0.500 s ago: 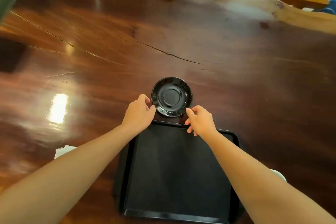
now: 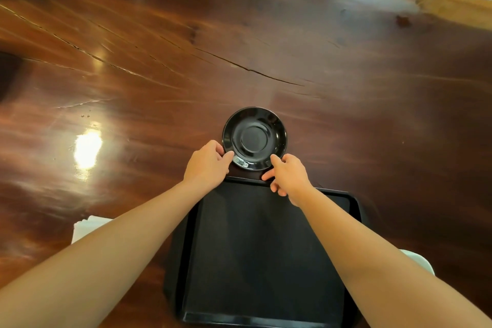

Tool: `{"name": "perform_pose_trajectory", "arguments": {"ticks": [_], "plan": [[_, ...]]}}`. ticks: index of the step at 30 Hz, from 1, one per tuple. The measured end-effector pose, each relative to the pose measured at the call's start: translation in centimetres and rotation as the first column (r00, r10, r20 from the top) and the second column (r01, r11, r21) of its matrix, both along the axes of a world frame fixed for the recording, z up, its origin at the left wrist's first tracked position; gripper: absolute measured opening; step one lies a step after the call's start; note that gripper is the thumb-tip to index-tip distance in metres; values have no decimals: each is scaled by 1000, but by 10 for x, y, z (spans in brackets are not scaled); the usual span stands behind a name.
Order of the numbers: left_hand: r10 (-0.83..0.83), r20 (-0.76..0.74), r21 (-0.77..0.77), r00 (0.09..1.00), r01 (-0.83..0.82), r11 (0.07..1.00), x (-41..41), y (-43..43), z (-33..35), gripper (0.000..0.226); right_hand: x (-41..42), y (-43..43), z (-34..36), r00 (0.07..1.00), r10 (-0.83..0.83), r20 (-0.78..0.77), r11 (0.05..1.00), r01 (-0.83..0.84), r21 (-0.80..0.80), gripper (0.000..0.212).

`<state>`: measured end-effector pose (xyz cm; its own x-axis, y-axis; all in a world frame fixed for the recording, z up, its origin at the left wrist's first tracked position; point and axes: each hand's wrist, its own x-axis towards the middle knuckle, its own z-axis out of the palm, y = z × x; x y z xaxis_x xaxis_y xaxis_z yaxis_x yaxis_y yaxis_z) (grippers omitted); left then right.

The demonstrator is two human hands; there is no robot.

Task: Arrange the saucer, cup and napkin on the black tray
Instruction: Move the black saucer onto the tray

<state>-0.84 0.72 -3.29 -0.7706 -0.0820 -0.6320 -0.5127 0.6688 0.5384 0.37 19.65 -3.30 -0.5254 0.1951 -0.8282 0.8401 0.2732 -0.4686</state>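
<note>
Head view: glossy round black saucer (image 2: 255, 138) beyond matte rectangular tray (image 2: 266, 247)

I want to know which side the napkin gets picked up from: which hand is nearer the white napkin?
Left. The left hand is at the saucer rim, on the napkin side; the right hand is farther across, over the tray edge.

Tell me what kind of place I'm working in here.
Probably a café or dining room, though a home is possible. You're at a big polished wooden table with a live edge, a black serving tray before you and a black saucer just beyond it, both hands at its near rim.
</note>
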Motion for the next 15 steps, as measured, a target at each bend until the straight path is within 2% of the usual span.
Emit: {"name": "perform_pose_trajectory", "arguments": {"ticks": [9,15], "plan": [[-56,27,-22,998,57,998,-14,4,-8,33,-6,0,-6,997,-68,45,994,72,-79,25],[89,56,24,994,-91,996,-16,16,-6,19,-6,-1,-7,992,-103,71,989,109,-97,12]]}}
